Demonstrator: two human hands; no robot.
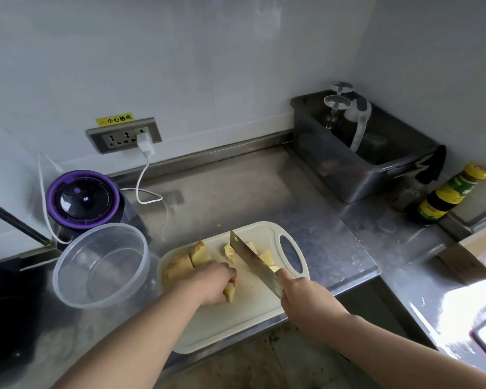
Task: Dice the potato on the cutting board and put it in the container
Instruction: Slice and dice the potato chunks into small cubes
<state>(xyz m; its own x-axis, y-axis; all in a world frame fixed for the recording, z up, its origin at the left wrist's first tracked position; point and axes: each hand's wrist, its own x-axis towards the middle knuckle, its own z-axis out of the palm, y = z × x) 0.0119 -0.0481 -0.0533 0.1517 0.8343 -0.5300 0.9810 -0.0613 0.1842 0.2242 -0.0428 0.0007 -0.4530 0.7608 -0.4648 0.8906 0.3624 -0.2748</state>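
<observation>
Steel broad-bladed cleaver [252, 259], clenched by its handle in the right hand [303, 300], stands edge-down just right of the left hand [211, 284], whose curled fingers pin a pale yellow potato wedge [230, 293] steady for dicing on the white plastic cutting board [236, 327], with the clear round plastic container [65, 287] empty to their left.

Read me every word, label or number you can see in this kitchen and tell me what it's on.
"小心触电" on the yellow warning sticker above the grey wall socket strip.
Dark glass bottle with yellow and green labels: print too blurred to read.
Brown cardboard box: red marks, unreadable.
</observation>
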